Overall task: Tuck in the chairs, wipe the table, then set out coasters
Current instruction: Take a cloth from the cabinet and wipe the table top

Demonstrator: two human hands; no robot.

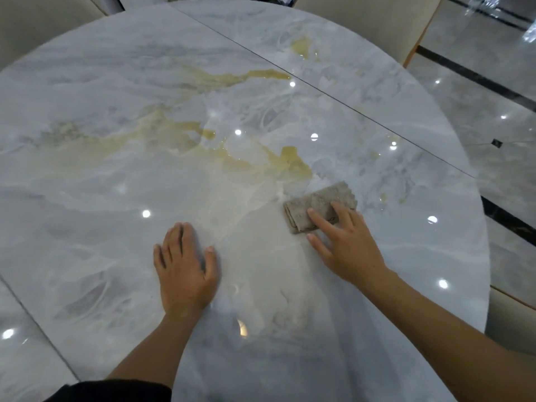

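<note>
Nearest the lens, a dark garment edge at the lower left, then two bare forearms reaching forward over the round, glossy grey-white marble-patterned surface, veined in ochre and crossed by a thin dark seam. Left hand: palm down, fingers together and flat on the surface, gripping nothing, apparently bracing. Right hand: spread, fingers pressing flat on the near part of a folded grey-beige terry cloth; the grip is a flat press from above, not a closed hold, thumb off the cloth on its near side. Cloth position: right of centre on the surface, just beyond and slightly left of the right palm, well apart from the left hand, so the right hand is plainly the nearer one and the working one. Cloth long axis: runs from near-left to far-right, roughly across the line of the right forearm, so a push forward or a sweep sideways would present its broad side. Judged stage: wiping in hand; ochre marks beyond the cloth may be marble veining or spill, cannot tell. Cream upholstered chair back stands close against the far rim, another pale chair at far left; both appear tucked in. Coasters: none visible. Polished grey floor tiles with dark bands at right. Brands, labels, writing: none legible anywhere.
</note>
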